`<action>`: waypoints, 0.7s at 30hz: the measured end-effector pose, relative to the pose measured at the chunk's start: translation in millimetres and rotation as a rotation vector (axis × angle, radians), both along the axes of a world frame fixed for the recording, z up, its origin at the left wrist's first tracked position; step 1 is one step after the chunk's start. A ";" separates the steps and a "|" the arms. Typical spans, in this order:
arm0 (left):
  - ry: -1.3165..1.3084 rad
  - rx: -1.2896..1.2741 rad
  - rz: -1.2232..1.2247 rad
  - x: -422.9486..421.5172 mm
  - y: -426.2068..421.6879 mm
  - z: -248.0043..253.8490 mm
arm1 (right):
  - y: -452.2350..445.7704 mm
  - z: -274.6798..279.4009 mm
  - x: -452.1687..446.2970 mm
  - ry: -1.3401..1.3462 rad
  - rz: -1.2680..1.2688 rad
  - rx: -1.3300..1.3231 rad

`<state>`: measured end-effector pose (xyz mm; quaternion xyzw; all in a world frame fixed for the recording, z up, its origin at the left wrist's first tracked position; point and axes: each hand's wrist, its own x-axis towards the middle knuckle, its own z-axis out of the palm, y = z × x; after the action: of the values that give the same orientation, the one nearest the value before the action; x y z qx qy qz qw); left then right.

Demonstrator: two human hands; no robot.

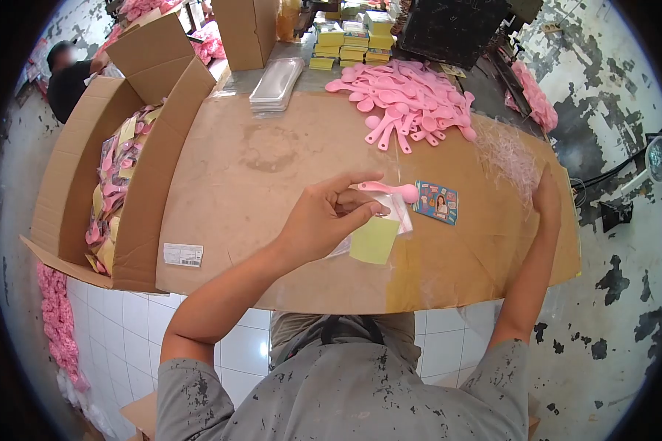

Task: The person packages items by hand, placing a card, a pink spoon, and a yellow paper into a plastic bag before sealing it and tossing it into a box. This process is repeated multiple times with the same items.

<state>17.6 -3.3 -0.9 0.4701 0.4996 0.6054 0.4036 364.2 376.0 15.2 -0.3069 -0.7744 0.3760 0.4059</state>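
My left hand (340,209) is closed over the middle of the cardboard. A pink spoon (390,191) sticks out from its fingers, bowl to the right. Under the thumb hangs a yellow-green paper slip (374,241), with a clear plastic bag (403,221) partly behind it. Just right of the spoon's bowl lies a printed blue card (436,203) with a picture of a person. My right hand (546,194) is at the cardboard's right side, beside a heap of thin clear plastic strips (509,163). It appears edge-on, and its fingers are too indistinct to read.
A pile of pink spoons (412,95) covers the back right. Behind it stand stacks of small cards (353,40). Clear plastic sleeves (276,82) lie at the back left. An open carton (154,162) at left holds bagged spoons. Another person (70,81) is far left.
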 end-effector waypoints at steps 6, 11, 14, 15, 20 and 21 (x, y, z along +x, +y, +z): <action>-0.033 -0.038 0.045 -0.7 8.0 -7.7 | -56.1 9.2 -30.9 -0.523 -0.474 0.507; -0.007 -0.102 0.019 -6.5 9.8 -8.9 | -150.1 10.1 -118.1 -0.289 0.389 -0.017; -0.056 -0.083 -0.007 -5.1 9.3 -6.4 | -192.1 4.3 -154.2 -0.233 0.668 -0.122; -0.035 -0.061 -0.005 -6.0 9.9 -7.9 | -199.3 3.9 -161.3 -0.221 0.715 -0.165; 0.005 -0.052 0.014 -10.9 10.1 -6.9 | -198.8 -8.1 -175.0 -0.015 0.746 -0.555; -0.026 -0.047 0.019 -9.7 10.2 -6.6 | -197.7 -9.9 -173.8 -0.015 0.741 -0.572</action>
<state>7.9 6.8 -7.5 0.4479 0.5128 0.6034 0.4151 190.4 178.3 5.3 -0.1118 -0.6997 0.6920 0.1378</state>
